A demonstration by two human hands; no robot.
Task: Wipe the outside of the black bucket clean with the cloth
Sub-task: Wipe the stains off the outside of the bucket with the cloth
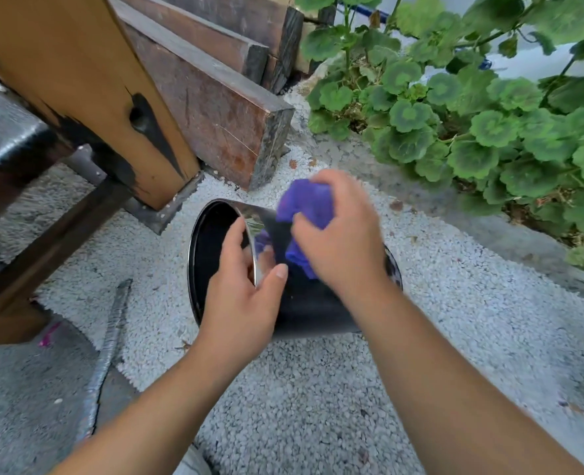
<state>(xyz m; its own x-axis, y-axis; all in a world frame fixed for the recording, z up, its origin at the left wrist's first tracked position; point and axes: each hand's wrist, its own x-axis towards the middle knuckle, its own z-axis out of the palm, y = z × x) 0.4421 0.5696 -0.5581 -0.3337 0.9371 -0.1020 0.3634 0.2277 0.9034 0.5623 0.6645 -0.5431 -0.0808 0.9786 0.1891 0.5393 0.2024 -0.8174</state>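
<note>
— Tilting the black bucket (304, 303) onto its side, that's how we're working it: it lies on the white gravel (318, 389), mouth swung toward the wooden post (88, 80) at the left, its wall turned up to us.

— And our left hand (241, 296)?

— That's the anchor. Its fingers are hooked over the rim into the mouth, thumb pressed on the outer wall, so the grip is clamped on the bucket's edge. We'd judge that's to stop it rolling on the loose stones while we scrub.

— Right hand (338, 234) on the cloth?

— Yes, clenched round the bunched purple cloth (306, 204), which is pressed against the upper wall just past the rim. The hand is blurred, so it looks mid-stroke. We can even see the purple mirrored in the glossy side.

— Why lay it down at all?

— Our guess: lying down, the wall faces up and we can bear down from above, then roll it round for the next strip.

— What's near?

— Dark timber beams (215, 108) behind, a leafy green plant (472, 114) to the right, and a grey ribbed bar (107, 354) on the ground to the left, well apart from the bucket.

— How far along?

— Hard to say; the underside against the gravel is hidden from us.
</note>
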